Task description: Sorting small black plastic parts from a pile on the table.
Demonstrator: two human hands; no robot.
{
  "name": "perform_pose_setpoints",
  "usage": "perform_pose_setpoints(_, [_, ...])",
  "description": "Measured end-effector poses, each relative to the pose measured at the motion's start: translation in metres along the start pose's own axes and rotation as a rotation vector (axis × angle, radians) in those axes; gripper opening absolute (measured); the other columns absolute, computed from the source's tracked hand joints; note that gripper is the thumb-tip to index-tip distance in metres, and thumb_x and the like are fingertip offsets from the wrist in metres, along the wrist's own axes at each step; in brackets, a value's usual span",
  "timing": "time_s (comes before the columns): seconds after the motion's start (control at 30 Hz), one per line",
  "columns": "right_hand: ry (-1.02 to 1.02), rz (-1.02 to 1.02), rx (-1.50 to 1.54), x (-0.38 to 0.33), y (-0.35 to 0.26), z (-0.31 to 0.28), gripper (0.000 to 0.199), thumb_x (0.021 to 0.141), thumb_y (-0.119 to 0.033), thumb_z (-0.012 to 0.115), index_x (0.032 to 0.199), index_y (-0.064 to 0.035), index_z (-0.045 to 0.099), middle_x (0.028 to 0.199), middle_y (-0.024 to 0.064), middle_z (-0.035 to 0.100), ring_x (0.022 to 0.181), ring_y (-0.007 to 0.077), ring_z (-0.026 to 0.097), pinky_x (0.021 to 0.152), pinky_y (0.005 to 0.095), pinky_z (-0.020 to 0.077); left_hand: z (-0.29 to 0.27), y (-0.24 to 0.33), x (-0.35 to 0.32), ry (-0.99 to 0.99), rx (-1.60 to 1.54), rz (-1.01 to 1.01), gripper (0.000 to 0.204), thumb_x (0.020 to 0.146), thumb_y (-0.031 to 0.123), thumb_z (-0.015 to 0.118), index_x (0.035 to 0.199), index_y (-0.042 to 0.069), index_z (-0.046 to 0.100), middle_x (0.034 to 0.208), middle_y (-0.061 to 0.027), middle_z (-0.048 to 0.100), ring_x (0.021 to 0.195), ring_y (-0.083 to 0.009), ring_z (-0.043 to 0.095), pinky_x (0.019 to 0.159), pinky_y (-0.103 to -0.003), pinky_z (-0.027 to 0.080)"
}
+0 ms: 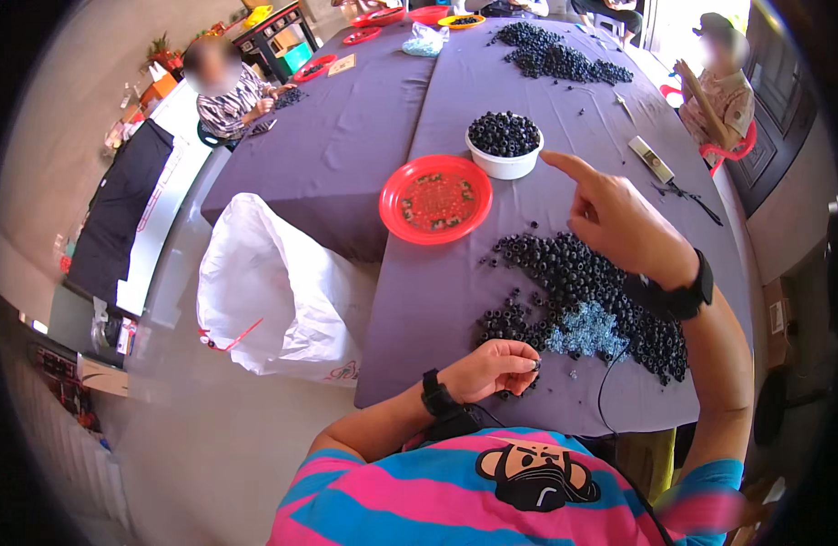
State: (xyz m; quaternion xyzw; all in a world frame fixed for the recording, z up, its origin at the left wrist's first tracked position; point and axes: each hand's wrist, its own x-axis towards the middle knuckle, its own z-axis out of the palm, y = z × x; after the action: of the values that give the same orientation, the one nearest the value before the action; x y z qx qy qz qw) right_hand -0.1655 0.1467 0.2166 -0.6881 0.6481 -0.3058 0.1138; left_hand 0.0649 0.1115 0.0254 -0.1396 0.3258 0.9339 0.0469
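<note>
Black beads (583,282): a loose heap of small dark rings spread over the near right part of the desk (455,291), which wears a purple cloth; the heap runs from the near edge toward the middle.
White sack (269,291): hangs open off the desk's left edge, with a red tie at its lower side.
Left hand (496,369): at the near edge, just left of the heap; its grip is narrow, thumb and fingertips pinched on one small black bead (535,364). A dark watch sits on the wrist.
Red plate (435,198): round, patterned inside, at the desk's middle, close to the left edge.
White bowl (504,146): just beyond the plate, heaped with black beads.
Blue cluster (587,332): a pale blue patch of small pieces lying within the heap, near the near edge.
Right hand (619,223): raised over the far side of the heap, forefinger stretched toward the bowl, the other fingers curled; its grip holds nothing. A dark watch is on this wrist too.
Far heap (560,56): more black beads toward the far right corner.
Other people: one sits at the far left corner, one by the right edge.
</note>
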Motion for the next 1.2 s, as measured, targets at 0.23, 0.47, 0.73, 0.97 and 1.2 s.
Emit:
perform_pose_setpoints(0.23, [-0.148, 0.215, 0.077, -0.063, -0.004, 0.006, 0.07, 0.075, 0.004, 0.057, 0.142, -0.0084, 0.039, 0.066, 0.0062, 0.053, 0.057, 0.0131, 0.052, 0.057, 0.0286, 0.0448, -0.006, -0.006, 0.0, 0.01, -0.001, -0.006, 0.012, 0.092, 0.011, 0.058, 0.101, 0.003, 0.061, 0.087, -0.0044, 0.062, 0.071, -0.0131, 0.059, 0.067, -0.026, 0.049])
perform_pose_setpoints(0.47, [-0.234, 0.341, 0.228, -0.114, 0.017, 0.039, 0.071, 0.077, 0.002, 0.062, 0.143, -0.0066, 0.037, 0.068, 0.0053, 0.056, 0.057, 0.0121, 0.054, 0.056, 0.027, 0.0452, -0.002, -0.01, 0.009, 0.002, -0.024, -0.035, 0.013, 0.092, 0.011, 0.06, 0.102, 0.004, 0.06, 0.086, -0.0044, 0.064, 0.07, -0.0133, 0.061, 0.064, -0.025, 0.05])
perform_pose_setpoints(0.73, [-0.184, 0.443, 0.379, -0.167, 0.03, 0.066, 0.064, 0.079, -0.001, 0.067, 0.138, -0.0056, 0.043, 0.07, 0.0035, 0.058, 0.059, 0.01, 0.054, 0.057, 0.0256, 0.0449, -0.001, -0.015, 0.008, 0.005, 0.003, -0.04, 0.012, 0.092, 0.012, 0.059, 0.102, 0.005, 0.06, 0.087, -0.004, 0.064, 0.071, -0.0123, 0.06, 0.066, -0.025, 0.05])
perform_pose_setpoints(0.97, [0.081, 0.493, 0.154, -0.189, 0.054, 0.066, 0.049, 0.079, 0.0, 0.064, 0.127, -0.005, 0.054, 0.067, 0.0022, 0.052, 0.057, 0.0083, 0.049, 0.054, 0.0253, 0.041, 0.005, -0.011, 0.011, 0.011, 0.067, -0.057, 0.014, 0.093, 0.01, 0.055, 0.103, 0.002, 0.061, 0.086, -0.0069, 0.06, 0.072, -0.0153, 0.057, 0.069, -0.028, 0.049])
perform_pose_setpoints(1.2, [0.172, 0.501, 0.137, -0.197, 0.073, 0.066, 0.017, 0.08, -0.002, 0.064, 0.097, 0.0002, 0.062, 0.075, 0.0079, 0.056, 0.061, 0.0144, 0.054, 0.057, 0.0291, 0.0435, 0.005, -0.004, 0.01, 0.119, 0.068, 0.025, 0.016, 0.092, 0.016, 0.057, 0.1, 0.003, 0.06, 0.083, -0.005, 0.057, 0.071, -0.015, 0.054, 0.066, -0.028, 0.044])
